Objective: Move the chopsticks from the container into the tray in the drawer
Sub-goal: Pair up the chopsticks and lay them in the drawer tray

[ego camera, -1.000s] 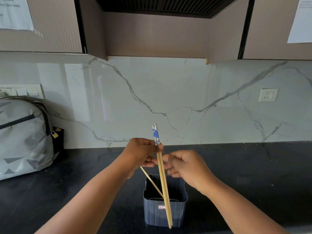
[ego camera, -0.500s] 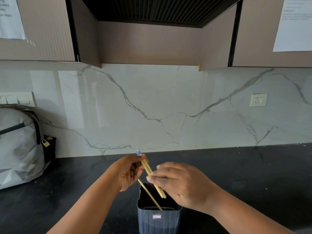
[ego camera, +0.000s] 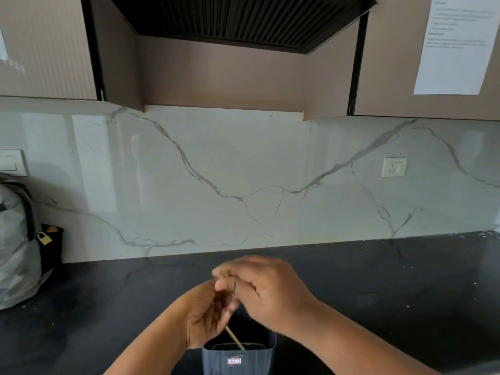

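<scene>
Head view showed both hands bunched just above the container (ego camera: 238, 359), likely to gather chopsticks for lifting. Left hand (ego camera: 205, 315) curled around a chopstick (ego camera: 234, 338) slanting into the container; right hand (ego camera: 266, 290) curled, its hold unclear through blur.

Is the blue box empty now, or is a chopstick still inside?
Not empty. One wooden chopstick leans inside the upright dark blue container, its top behind the left hand. Deeper inside cannot be seen.

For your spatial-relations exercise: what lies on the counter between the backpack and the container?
In the head view, only bare black counter lies between the backpack and the container; the left forearm crosses above it.
</scene>
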The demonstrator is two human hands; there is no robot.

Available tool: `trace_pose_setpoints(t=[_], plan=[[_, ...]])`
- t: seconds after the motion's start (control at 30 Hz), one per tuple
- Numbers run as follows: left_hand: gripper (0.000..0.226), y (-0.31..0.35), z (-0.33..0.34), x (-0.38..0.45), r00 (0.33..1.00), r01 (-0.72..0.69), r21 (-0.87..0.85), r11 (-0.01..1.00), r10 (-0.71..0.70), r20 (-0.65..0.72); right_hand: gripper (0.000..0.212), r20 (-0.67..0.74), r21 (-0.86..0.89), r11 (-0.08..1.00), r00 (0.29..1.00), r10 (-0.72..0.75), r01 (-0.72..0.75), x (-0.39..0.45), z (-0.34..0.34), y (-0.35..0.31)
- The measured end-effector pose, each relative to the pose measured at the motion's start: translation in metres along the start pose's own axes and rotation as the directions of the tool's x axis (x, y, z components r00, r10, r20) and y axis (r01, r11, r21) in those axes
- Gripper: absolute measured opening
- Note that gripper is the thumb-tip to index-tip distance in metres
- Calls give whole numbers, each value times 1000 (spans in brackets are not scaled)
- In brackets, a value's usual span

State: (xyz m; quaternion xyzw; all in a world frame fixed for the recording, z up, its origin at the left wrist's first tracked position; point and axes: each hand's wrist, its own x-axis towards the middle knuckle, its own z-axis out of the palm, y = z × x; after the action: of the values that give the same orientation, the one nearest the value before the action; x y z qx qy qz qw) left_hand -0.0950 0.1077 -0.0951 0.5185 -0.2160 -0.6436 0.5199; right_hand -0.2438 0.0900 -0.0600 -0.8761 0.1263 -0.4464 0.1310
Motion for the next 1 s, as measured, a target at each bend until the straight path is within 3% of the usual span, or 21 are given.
trace_pose_setpoints(t=[0.07, 0.13, 0.2, 0.23, 0.27, 0.37, 0.53, 0.67, 0.77, 0.83, 0.93, 1.0], plan=[[42, 4, 0, -2, 997, -10, 374, 927, 37, -66, 11, -34, 97, 969, 972, 232, -228, 10, -8, -1], [41, 9, -2, 0, 950, -129, 691, 711, 288, -119, 17, -42, 209, 878, 893, 448, -430, 26, -20, 1], [30, 16, -2, -2, 842, -362, 761, 539, 539, 19, 11, -26, 378, 740, 793, 609, -556, 42, -34, 7], [27, 19, 2, -7, 818, -468, 693, 548, 565, 106, 8, -4, 455, 662, 742, 670, -596, 49, -40, 11], [25, 21, 6, -11, 822, -532, 578, 619, 543, 175, 7, 20, 511, 593, 698, 715, -622, 54, -44, 16], [23, 19, 18, -22, 871, -480, 323, 816, 399, 285, 9, 86, 589, 462, 620, 780, -663, 59, -46, 30], [20, 9, 15, -15, 894, -431, 303, 850, 357, 271, 10, 174, 574, 378, 559, 811, -726, 53, -38, 45], [20, 5, 6, -7, 902, -421, 457, 784, 310, 300, 7, 186, 486, 436, 578, 795, -757, 49, -31, 44], [40, 0, -15, 2, 882, -467, 690, 553, 347, 320, 6, 215, 332, 586, 664, 716, -740, 40, -24, 34], [59, -7, -39, 11, 839, -493, 759, 425, 462, 286, 9, 302, 236, 658, 698, 649, -715, 31, -18, 25], [63, -25, -85, 35, 742, -408, 835, 369, 667, 68, 10, 468, 95, 701, 654, 595, -706, 9, 5, 18], [59, -43, -119, 59, 740, -216, 937, 273, 672, -25, 8, 569, -26, 743, 601, 560, -668, -16, 32, 23]])
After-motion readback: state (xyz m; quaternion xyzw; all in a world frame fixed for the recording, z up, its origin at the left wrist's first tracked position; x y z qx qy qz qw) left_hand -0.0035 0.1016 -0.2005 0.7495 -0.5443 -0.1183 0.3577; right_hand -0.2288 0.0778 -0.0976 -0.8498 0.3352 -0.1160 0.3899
